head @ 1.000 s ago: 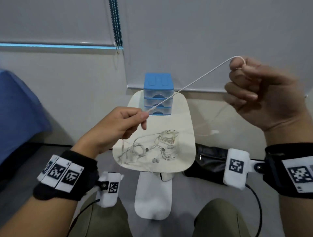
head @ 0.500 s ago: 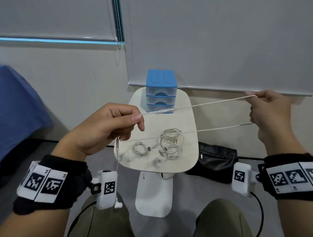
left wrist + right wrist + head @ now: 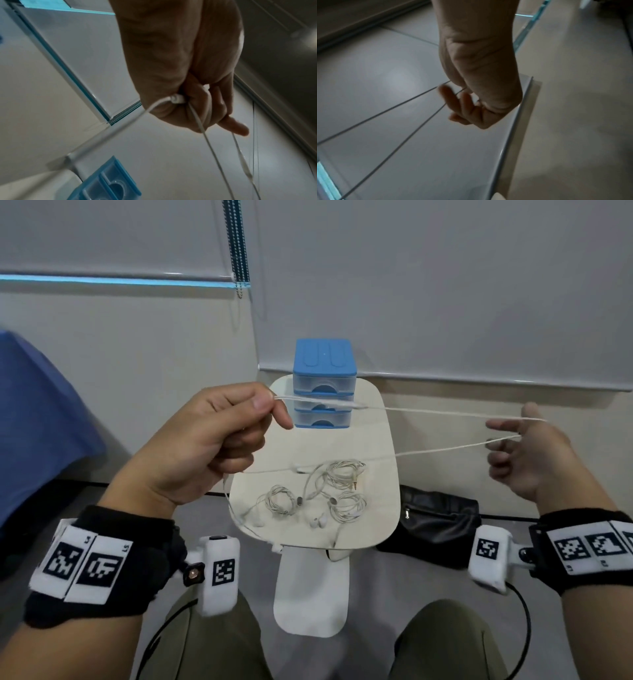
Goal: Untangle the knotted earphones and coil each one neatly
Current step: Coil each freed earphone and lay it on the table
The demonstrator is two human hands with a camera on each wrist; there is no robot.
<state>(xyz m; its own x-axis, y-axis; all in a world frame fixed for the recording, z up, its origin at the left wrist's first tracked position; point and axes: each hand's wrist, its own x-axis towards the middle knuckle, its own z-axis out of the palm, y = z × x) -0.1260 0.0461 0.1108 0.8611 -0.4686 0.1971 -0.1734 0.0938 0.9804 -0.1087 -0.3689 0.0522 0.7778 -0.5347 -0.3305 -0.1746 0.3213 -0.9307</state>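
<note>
I hold one earphone cable (image 3: 445, 414) stretched in a long loop above the surface (image 3: 383, 508), in front of the blue drawer unit (image 3: 324, 361), so its run shows free of knots before coiling. My left hand (image 3: 205, 446), left of the drawer unit, pinches the cable's thick end and clasps a plug-like piece against the palm. My right hand (image 3: 534, 453), right of it, has relaxed, spread fingers; the loop hooks over them, which keeps tension. Three coiled earphones (image 3: 342, 491) lie on the surface below the drawer unit. Blur hides exactly which right fingers bear the loop; the dangling end's path is unclear.
</note>
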